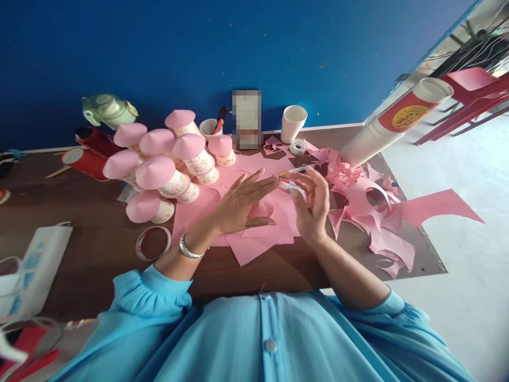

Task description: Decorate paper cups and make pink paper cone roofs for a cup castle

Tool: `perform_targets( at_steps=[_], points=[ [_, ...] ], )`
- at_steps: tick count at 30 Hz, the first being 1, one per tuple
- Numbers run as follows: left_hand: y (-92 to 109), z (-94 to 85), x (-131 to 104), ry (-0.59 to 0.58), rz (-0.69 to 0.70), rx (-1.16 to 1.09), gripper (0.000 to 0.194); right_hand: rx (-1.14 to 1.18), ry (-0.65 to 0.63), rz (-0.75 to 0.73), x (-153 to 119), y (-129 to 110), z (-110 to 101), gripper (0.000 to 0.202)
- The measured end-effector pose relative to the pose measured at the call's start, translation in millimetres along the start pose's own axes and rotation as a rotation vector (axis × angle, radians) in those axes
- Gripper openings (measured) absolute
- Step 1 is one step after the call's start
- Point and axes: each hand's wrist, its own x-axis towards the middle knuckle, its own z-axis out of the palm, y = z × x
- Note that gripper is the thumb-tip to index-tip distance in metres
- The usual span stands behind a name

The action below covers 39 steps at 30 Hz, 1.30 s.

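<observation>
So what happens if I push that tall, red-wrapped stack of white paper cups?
The red-wrapped stack of white paper cups would probably tip easily, being tall and narrow. Once down, it might roll, because its sides are round. It's likely light for its size, since the cups look thin.

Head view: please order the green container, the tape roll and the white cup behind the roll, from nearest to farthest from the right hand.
1. Tape roll, ahead of the right hand.
2. White cup, just behind the roll.
3. Green container, far to the back left.
</observation>
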Motion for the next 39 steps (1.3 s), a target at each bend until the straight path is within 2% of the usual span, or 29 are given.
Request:
perform_targets(
  at_steps=[2, 4, 11, 16, 19, 21, 24, 28, 31, 35, 39],
  points=[
    [-2, 0.1, 4, -0.041, 0.013, 0.032, 0.081, -0.005, 0.09, 0.002, 3, 2, -3, 0.043],
    [-4, 1.3, 7, -0.057, 0.018, 0.039, 0.074, -0.013, 0.115, 0.024, 6, 4, -5, 0.042],
    [-11, 10.8, 9, -0.084, -0.002, -0.028, 0.056, 0.01, 0.041, 0.069, 6, 10, -6, 0.042],
    [-10, 11.4, 7, -0.126, -0.047, -0.053, 0.057, 0.02, 0.018, 0.074, 4, 14, -3, 0.042],
    [-6, 8.7, 5, -0.116, -0.077, -0.023, 0.073, 0.004, -0.002, 0.072, 2, 13, -1, 0.043],
    [-3, 6.6, 3, -0.087, -0.094, 0.006, 0.083, -0.013, -0.034, 0.062, 0, 11, 0, 0.043],
    [0, 3.9, 0, -0.053, -0.102, 0.05, 0.084, -0.075, -0.091, 0.001, -7, 5, 2, 0.045],
    [3, 2.9, -7, -0.023, -0.14, 0.109, 0.09, -0.375, -0.243, -0.176, -18, -5, 5, 0.053],
    [3, 4.0, -14, -0.054, -0.157, 0.14, 0.096, -0.547, -0.364, -0.272, -24, -11, 6, 0.064],
    [3, 7.5, -24, -0.079, -0.168, 0.175, 0.089, -0.617, -0.445, -0.268, -29, -17, 7, 0.073],
    [0, 12.8, -31, -0.041, -0.171, 0.198, 0.08, -0.673, -0.522, -0.24, -42, -23, 6, 0.092]
  ],
)
